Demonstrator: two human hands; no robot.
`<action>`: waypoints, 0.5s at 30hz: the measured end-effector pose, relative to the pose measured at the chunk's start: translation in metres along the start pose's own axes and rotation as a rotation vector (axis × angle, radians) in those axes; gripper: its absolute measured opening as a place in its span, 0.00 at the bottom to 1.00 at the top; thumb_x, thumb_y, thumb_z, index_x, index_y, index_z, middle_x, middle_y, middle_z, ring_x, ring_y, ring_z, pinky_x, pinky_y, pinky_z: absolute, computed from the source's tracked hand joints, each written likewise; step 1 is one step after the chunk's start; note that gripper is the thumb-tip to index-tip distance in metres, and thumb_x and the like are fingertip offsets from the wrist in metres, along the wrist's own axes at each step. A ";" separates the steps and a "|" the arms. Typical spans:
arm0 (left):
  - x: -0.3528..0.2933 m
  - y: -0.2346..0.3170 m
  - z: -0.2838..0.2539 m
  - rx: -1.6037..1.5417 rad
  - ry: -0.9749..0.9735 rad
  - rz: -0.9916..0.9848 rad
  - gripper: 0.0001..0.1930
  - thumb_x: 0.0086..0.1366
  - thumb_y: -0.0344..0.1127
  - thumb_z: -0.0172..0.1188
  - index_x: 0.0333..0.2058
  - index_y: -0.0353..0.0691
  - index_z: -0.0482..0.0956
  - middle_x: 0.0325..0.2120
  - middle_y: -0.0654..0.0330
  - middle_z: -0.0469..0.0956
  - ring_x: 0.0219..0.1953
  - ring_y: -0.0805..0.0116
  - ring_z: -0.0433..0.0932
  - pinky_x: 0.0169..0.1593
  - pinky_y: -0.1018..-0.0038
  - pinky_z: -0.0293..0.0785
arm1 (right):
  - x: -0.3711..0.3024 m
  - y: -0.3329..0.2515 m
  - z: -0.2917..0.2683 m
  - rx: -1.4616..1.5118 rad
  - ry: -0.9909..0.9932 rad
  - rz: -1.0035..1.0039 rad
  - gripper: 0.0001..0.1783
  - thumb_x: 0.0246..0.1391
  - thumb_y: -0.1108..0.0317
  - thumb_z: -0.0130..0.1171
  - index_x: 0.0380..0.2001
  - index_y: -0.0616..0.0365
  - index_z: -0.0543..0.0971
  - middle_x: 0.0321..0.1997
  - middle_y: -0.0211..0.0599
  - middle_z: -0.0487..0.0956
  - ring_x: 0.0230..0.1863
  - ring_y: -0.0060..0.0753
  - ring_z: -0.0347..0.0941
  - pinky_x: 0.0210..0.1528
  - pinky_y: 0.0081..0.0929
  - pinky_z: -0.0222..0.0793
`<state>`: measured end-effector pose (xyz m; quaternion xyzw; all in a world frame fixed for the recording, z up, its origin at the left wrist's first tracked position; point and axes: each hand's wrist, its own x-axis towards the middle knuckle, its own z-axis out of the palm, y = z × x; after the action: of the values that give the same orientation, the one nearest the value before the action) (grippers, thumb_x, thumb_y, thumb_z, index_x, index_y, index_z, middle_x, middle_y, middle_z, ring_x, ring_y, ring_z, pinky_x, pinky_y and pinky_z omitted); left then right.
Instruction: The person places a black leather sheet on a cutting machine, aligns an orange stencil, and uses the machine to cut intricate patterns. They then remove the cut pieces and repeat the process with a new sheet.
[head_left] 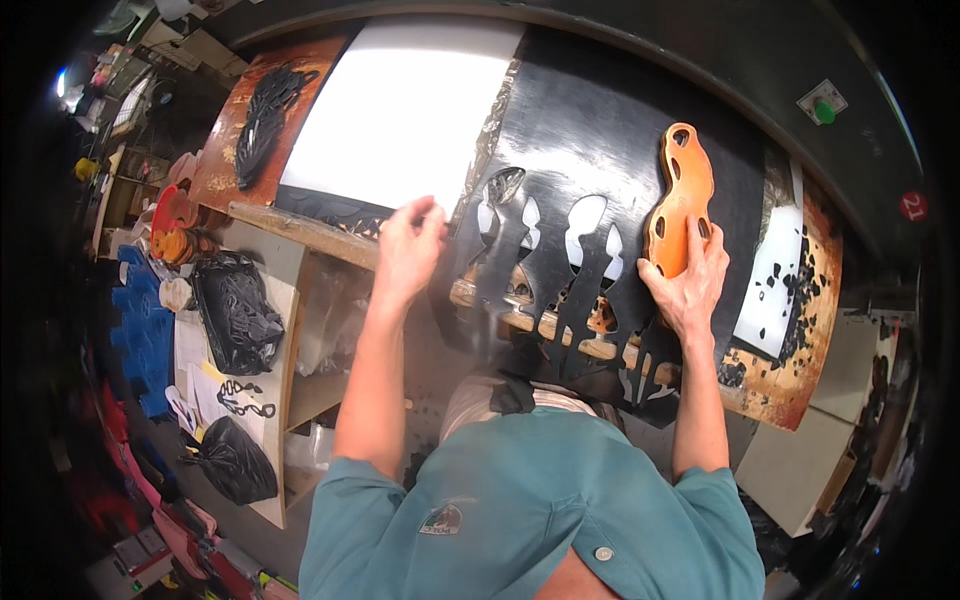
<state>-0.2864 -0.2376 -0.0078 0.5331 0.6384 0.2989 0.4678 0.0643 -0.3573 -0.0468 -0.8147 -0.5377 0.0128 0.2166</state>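
Note:
My right hand grips the near end of an orange, wavy cutting die with oval openings. Its thumb is at the left edge and its fingers lie over the top. The die rests on a black sheet, whose near part is cut into several curved gaps and hanging strips. To the left, my left hand is raised near the front edge of a white board, slightly blurred. Its fingers are bent and apart, with nothing visible in them.
Black scraps lie on the right end of the worn table. A dark bundle is at the far left. Black bags and cut black pieces rest on a side shelf. A dark beam with a green button spans the back.

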 end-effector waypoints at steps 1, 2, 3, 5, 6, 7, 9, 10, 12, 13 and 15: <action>0.005 -0.010 0.004 -0.183 -0.092 -0.066 0.23 0.80 0.42 0.57 0.62 0.28 0.77 0.52 0.49 0.83 0.45 0.69 0.85 0.48 0.73 0.85 | 0.000 0.000 0.000 0.000 0.000 -0.003 0.57 0.38 0.45 0.74 0.73 0.57 0.71 0.74 0.59 0.60 0.71 0.66 0.61 0.72 0.56 0.63; 0.011 -0.018 0.007 -0.265 -0.103 -0.095 0.22 0.80 0.41 0.57 0.61 0.28 0.78 0.50 0.51 0.84 0.42 0.69 0.85 0.46 0.74 0.84 | 0.000 0.000 0.000 0.003 0.006 -0.008 0.57 0.38 0.45 0.74 0.72 0.57 0.71 0.74 0.59 0.60 0.70 0.66 0.61 0.72 0.56 0.63; 0.016 -0.021 0.009 -0.359 -0.134 -0.101 0.21 0.80 0.40 0.57 0.60 0.28 0.79 0.48 0.53 0.85 0.40 0.69 0.85 0.43 0.74 0.83 | 0.001 0.000 0.000 -0.002 0.004 -0.003 0.57 0.38 0.45 0.74 0.72 0.58 0.71 0.74 0.59 0.60 0.71 0.66 0.61 0.72 0.56 0.63; 0.022 -0.020 0.013 -0.658 -0.335 -0.170 0.21 0.79 0.38 0.59 0.61 0.26 0.76 0.47 0.52 0.85 0.39 0.69 0.86 0.42 0.74 0.83 | 0.002 0.000 -0.001 -0.007 0.001 -0.002 0.56 0.38 0.45 0.74 0.72 0.58 0.71 0.74 0.59 0.61 0.71 0.66 0.61 0.72 0.56 0.63; 0.023 -0.015 0.014 -0.785 -0.416 -0.222 0.22 0.78 0.36 0.60 0.62 0.25 0.75 0.46 0.52 0.86 0.39 0.70 0.86 0.41 0.75 0.83 | 0.001 0.000 -0.001 -0.002 0.008 -0.012 0.56 0.38 0.45 0.74 0.72 0.58 0.71 0.74 0.59 0.61 0.71 0.65 0.61 0.72 0.56 0.63; 0.025 -0.009 0.016 -0.758 -0.457 -0.203 0.23 0.78 0.35 0.61 0.63 0.25 0.73 0.45 0.53 0.86 0.38 0.69 0.86 0.40 0.74 0.83 | 0.001 -0.001 -0.001 0.002 0.004 -0.011 0.56 0.38 0.45 0.74 0.72 0.58 0.71 0.74 0.59 0.61 0.71 0.65 0.61 0.72 0.56 0.63; 0.030 0.005 0.023 -0.668 -0.472 -0.214 0.24 0.76 0.33 0.63 0.65 0.25 0.71 0.42 0.54 0.86 0.37 0.69 0.87 0.39 0.74 0.83 | 0.000 0.000 -0.001 0.005 0.005 -0.012 0.56 0.38 0.45 0.74 0.72 0.58 0.71 0.74 0.59 0.61 0.71 0.65 0.61 0.72 0.55 0.62; 0.032 0.010 0.029 -0.755 -0.487 -0.216 0.30 0.71 0.34 0.70 0.64 0.25 0.70 0.36 0.57 0.84 0.35 0.72 0.86 0.38 0.76 0.82 | 0.000 0.000 -0.001 0.006 0.010 -0.014 0.56 0.38 0.45 0.74 0.72 0.57 0.71 0.74 0.59 0.61 0.71 0.66 0.61 0.73 0.55 0.62; 0.042 0.014 0.044 -0.496 -0.435 -0.135 0.35 0.67 0.38 0.75 0.64 0.24 0.69 0.35 0.59 0.83 0.34 0.73 0.85 0.38 0.77 0.82 | 0.000 0.002 0.000 0.001 0.034 -0.024 0.55 0.38 0.45 0.74 0.71 0.57 0.71 0.74 0.59 0.62 0.70 0.66 0.62 0.72 0.55 0.62; 0.047 0.012 0.053 -0.406 -0.412 -0.044 0.38 0.65 0.39 0.77 0.64 0.23 0.69 0.34 0.59 0.83 0.34 0.74 0.84 0.38 0.77 0.81 | 0.000 0.004 0.001 -0.002 0.051 -0.034 0.55 0.39 0.46 0.74 0.71 0.57 0.72 0.74 0.58 0.62 0.70 0.67 0.63 0.71 0.54 0.63; 0.055 0.004 0.074 -0.358 -0.359 0.115 0.46 0.59 0.46 0.81 0.65 0.21 0.68 0.35 0.55 0.85 0.34 0.69 0.84 0.39 0.73 0.82 | 0.001 0.008 0.002 0.030 0.084 -0.109 0.53 0.39 0.48 0.75 0.69 0.58 0.72 0.73 0.57 0.64 0.67 0.68 0.65 0.68 0.55 0.65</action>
<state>-0.2166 -0.1925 -0.0478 0.5219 0.4507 0.3337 0.6428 0.0710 -0.3586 -0.0515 -0.7806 -0.5717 -0.0252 0.2513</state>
